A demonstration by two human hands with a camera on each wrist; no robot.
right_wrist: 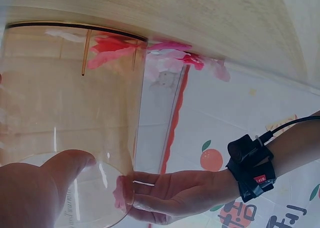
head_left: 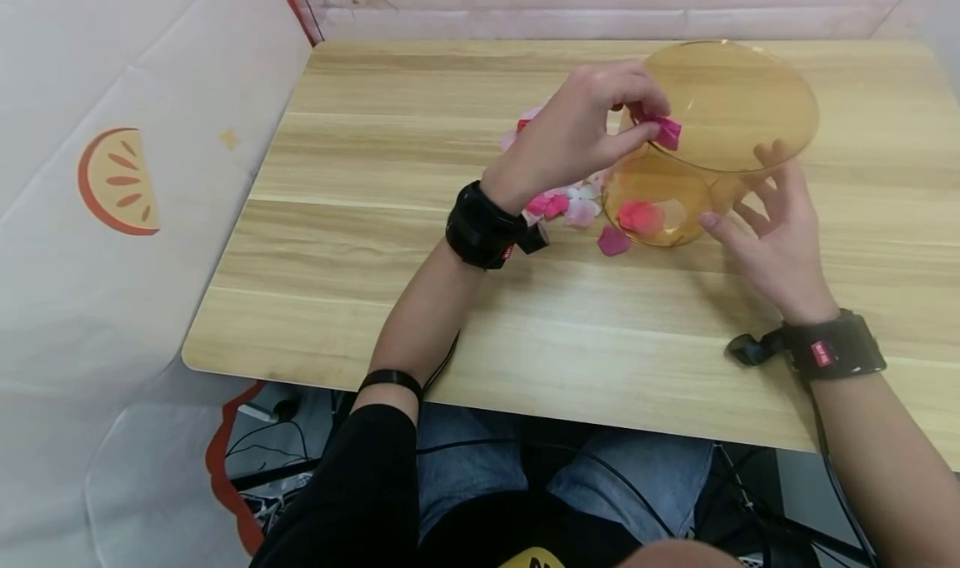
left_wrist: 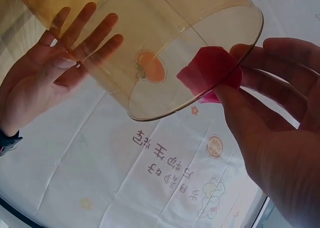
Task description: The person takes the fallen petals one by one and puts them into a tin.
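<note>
Centrally, left hand (head_left: 573, 135) raised over desk (head_left: 375, 218), thumb and fingertips pinched on a magenta petal (head_left: 666, 131) at the rim of the amber plastic vase (head_left: 712, 135). Right hand (head_left: 772, 226) spread flat, fingers straight, against tilted vase's far side. Held inside vase: pink petal (head_left: 640, 216). Loose petals (head_left: 570, 206) scattered on desk beside base. Red tag on right wristband (head_left: 832, 351), text unreadable.

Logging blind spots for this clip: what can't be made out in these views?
- Head view: the left hand covers part of the petal pile, so its count is unclear.
- Head view: the right hand has its fingertips behind the amber container; contact is unclear.
- Left wrist view: the pinched petal is partly hidden by fingers.
- Right wrist view: the container's top is cut off by the edge.
</note>
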